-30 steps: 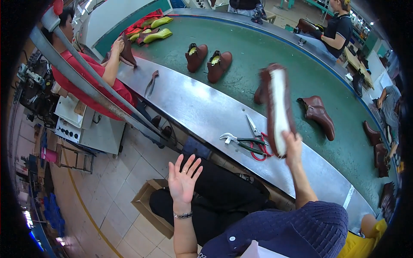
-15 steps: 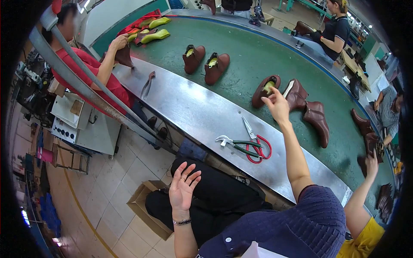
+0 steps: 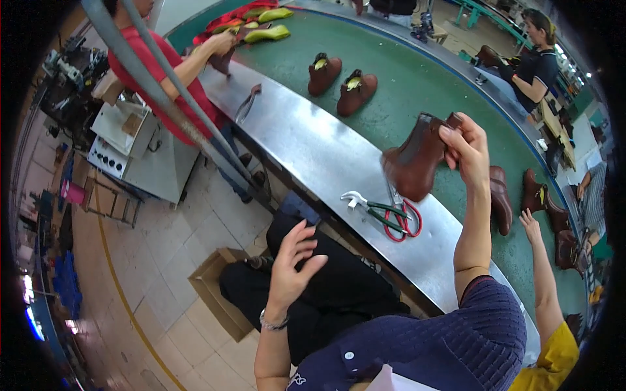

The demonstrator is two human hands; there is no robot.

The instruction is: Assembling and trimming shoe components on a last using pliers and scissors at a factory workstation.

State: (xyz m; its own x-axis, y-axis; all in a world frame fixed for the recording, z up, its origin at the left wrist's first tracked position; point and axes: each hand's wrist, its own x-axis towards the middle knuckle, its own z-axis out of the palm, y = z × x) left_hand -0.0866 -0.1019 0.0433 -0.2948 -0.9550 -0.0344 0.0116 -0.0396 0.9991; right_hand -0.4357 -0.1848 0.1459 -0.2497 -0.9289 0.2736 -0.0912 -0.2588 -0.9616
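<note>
A brown leather ankle boot (image 3: pixel 416 161) hangs above the steel ledge, pinched at its top edge by my right hand (image 3: pixel 467 148). My left hand (image 3: pixel 293 270) is raised over my lap, fingers apart and nothing in it. Below the boot lie lasting pincers (image 3: pixel 373 206) with green handles and scissors (image 3: pixel 417 225) with red handles; the boot hides part of the scissors' blades. Another brown boot (image 3: pixel 499 199) rests on the green belt behind my right forearm.
Two boots (image 3: pixel 357 93) stand farther up the belt (image 3: pixel 398 85). A strap-like tool (image 3: pixel 248 104) lies on the steel ledge (image 3: pixel 293 140). A person in red (image 3: pixel 163 72) works at the left; a yellow-sleeved person's hand (image 3: pixel 531 225) reaches in at right. A cardboard box (image 3: pixel 212 287) sits beside my legs.
My right hand has taken hold of a boot from the belt and lifted it over the ledge. My left hand has turned and its fingers have curled slightly. The view has shifted.
</note>
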